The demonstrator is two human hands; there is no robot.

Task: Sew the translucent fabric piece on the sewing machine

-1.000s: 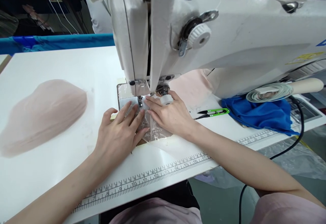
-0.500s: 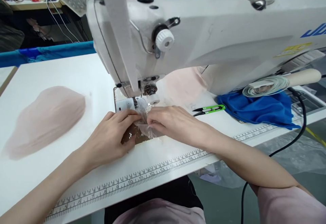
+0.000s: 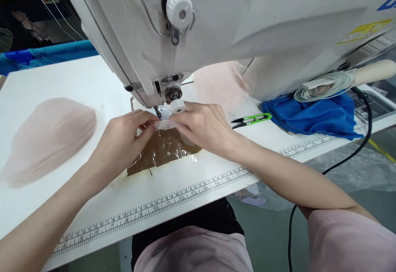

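Observation:
A small strip of sheer, pale fabric (image 3: pixel 166 124) stretches between my two hands, just in front of the presser foot (image 3: pixel 158 112) of a white sewing machine (image 3: pixel 210 29). My left hand (image 3: pixel 125 140) pinches its left end between thumb and fingers. At the other end, my right hand (image 3: pixel 206 125) grips it the same way, close beside the machine's needle bar. Beneath the fabric lies a brown patch (image 3: pixel 163 148) covered with shiny clear tape. Whether the fabric is under the foot I cannot tell.
Sheer pink fabric pieces lie on the left of the white table (image 3: pixel 102 226) and behind the needle. Green thread snips (image 3: pixel 253 118) and a blue cloth (image 3: pixel 312 117) are on the right. A printed ruler runs along the front edge.
My view has moved closer and tilted down. Both hands have lifted the sheer fabric from a bunched heap into a taut strip, uncovering more of the brown patch.

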